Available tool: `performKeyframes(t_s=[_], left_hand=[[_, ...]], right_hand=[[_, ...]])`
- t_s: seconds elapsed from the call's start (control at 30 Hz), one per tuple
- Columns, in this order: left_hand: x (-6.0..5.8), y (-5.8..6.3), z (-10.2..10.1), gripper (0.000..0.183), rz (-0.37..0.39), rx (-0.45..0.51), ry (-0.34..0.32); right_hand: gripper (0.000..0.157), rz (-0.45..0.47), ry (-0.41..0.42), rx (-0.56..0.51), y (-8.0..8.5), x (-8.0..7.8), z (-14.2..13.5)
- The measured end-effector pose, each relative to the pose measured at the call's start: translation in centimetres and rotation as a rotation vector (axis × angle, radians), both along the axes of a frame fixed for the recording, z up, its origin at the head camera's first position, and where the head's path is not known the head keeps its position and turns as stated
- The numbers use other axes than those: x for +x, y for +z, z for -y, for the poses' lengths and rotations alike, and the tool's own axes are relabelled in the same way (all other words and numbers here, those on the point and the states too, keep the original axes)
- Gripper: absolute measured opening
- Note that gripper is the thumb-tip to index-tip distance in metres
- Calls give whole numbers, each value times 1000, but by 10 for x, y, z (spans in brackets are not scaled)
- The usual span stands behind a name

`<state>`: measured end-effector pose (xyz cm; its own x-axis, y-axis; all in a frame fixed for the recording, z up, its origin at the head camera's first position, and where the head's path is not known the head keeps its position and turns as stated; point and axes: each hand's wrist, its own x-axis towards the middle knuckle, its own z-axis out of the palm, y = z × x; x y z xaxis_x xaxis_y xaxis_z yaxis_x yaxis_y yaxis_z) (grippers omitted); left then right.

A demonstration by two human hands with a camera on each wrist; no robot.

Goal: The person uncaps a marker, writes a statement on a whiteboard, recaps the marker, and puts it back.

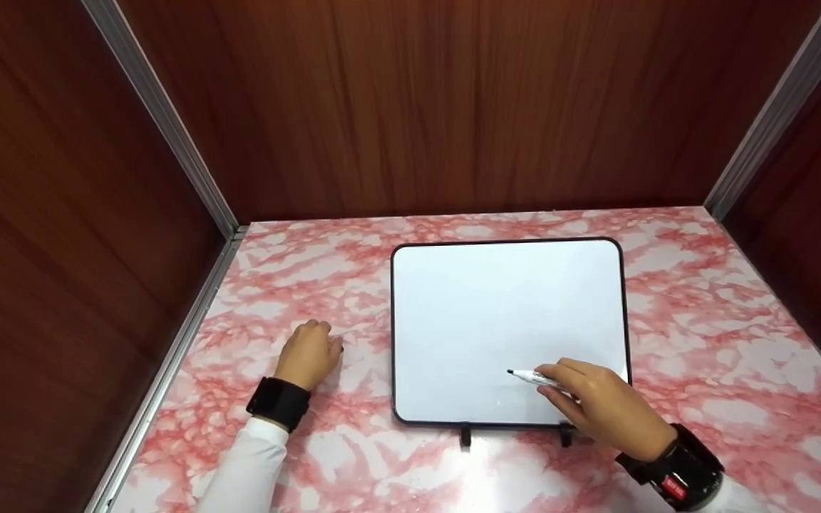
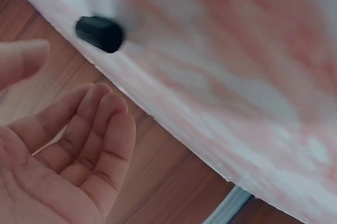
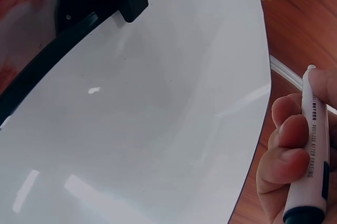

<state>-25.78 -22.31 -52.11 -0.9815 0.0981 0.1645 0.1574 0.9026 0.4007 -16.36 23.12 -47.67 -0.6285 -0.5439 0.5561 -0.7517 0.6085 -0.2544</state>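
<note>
My right hand (image 1: 599, 402) pinches a white marker (image 1: 524, 375) over the lower right part of a whiteboard (image 1: 482, 320). Its dark tip points left in the head view. Seen from the right wrist, fingers and thumb wrap the marker (image 3: 310, 150), which has printed lettering and a dark end. Off to the left of the board, my left hand (image 1: 308, 354) is over the tabletop, its fingers loosely bent. In the left wrist view the palm of that hand (image 2: 68, 150) holds nothing. A small black cap (image 2: 100, 33) is beyond its fingertips, apart from them.
The whiteboard has a black frame and two black feet, one of them a dark foot (image 1: 465, 436) at its lower edge. Beneath is a pink and white marbled table (image 1: 332, 463). Brown wood-grain panels (image 1: 410, 107) with metal corner strips (image 1: 168, 121) enclose it.
</note>
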Motion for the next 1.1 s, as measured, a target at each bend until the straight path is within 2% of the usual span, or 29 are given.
performKeyframes(t_s=[0.17, 0.23, 0.47, 0.57, 0.77, 0.9, 1.0, 1.1], left_hand=[[7, 6, -19, 41, -28, 83, -10], [11, 6, -28, 43, -17, 133, -19], [24, 6, -60, 48, 121, 421, -82], [29, 5, -70, 47, 161, 500, -114], [35, -7, -86, 52, 220, 679, -179], [38, -16, -95, 62, 203, 757, -174], [39, -20, -99, 56, 186, 783, -166], [40, -19, -103, 46, 195, 845, -190]], right_hand=[[28, -16, 12, -20, -1, -2, 7], [28, -31, 22, -28, -1, -3, 10], [32, -55, 53, -61, -1, -5, 21], [33, -66, 54, -75, -1, -5, 24], [34, -92, 39, -101, -4, -6, 28], [35, -110, 30, -112, -5, -7, 30], [37, -119, 29, -110, -6, -7, 31], [41, -125, 29, -106, -6, -7, 32]])
